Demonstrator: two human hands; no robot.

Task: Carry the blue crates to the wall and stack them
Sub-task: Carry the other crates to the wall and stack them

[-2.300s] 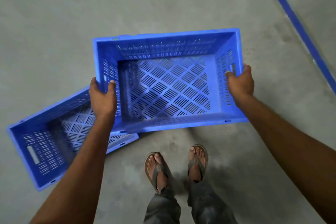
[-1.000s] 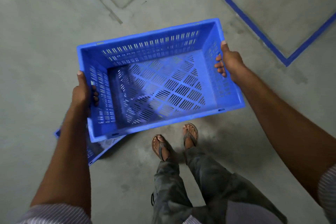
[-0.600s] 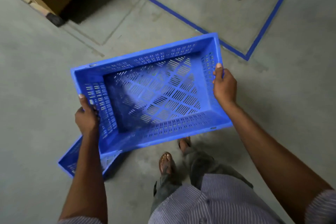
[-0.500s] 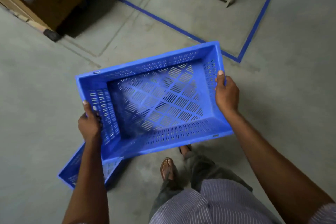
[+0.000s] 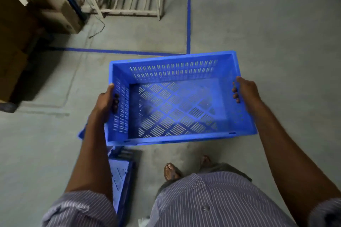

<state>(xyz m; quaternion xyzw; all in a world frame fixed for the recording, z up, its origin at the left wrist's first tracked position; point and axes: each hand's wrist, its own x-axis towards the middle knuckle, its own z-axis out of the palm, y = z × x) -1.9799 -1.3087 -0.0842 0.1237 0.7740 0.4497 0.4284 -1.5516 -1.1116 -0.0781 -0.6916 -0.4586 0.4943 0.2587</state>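
Carrying one empty blue slotted plastic crate (image 5: 177, 97) above the grey concrete floor (image 5: 258, 24), our left hand (image 5: 105, 101) and right hand (image 5: 245, 90) clamped through its end handles, we judge stacking not yet begun, another blue crate (image 5: 120, 177) behind on the floor.

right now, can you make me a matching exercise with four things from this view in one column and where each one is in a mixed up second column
Things
1. held crate
2. second crate
3. cardboard box
4. slatted frame

Places
a. top middle, standing on the floor beyond the blue line
b. lifted off the floor, a hand on each short end
c. upper left, beside the blue post
d. low on the left, partly hidden by the left arm

Pairs: 1-b, 2-d, 3-c, 4-a
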